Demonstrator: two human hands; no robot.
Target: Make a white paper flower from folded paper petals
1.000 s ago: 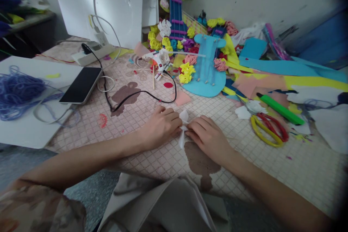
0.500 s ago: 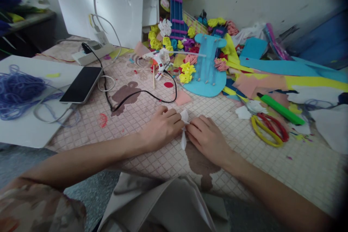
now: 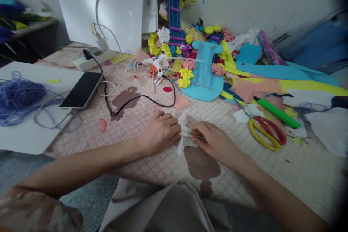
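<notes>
Near the front of the table, a small piece of white crepe paper (image 3: 183, 131) is pinched at its middle, with one end flared away from me and a narrow end toward me. My left hand (image 3: 160, 130) has its fingers closed on the paper's left side. On the right, my right hand (image 3: 214, 139) is closed, and thin pale strands (image 3: 196, 135) run from its fingertips to the paper's middle. Whether these are thread or thin wire I cannot tell. My curled fingers hide part of the paper.
Ahead lie a white hot glue gun (image 3: 160, 66) with a black cord and a blue guitar-shaped cutout (image 3: 205, 90). Scissors (image 3: 265, 134) with red and yellow handles and a green cutter (image 3: 280, 113) lie right. A phone (image 3: 81, 90) and purple yarn (image 3: 20, 96) are left.
My right hand has drawn slightly right, away from the paper, baring its middle and the thin strands. My left hand keeps its hold on the paper. The view has shifted slightly.
</notes>
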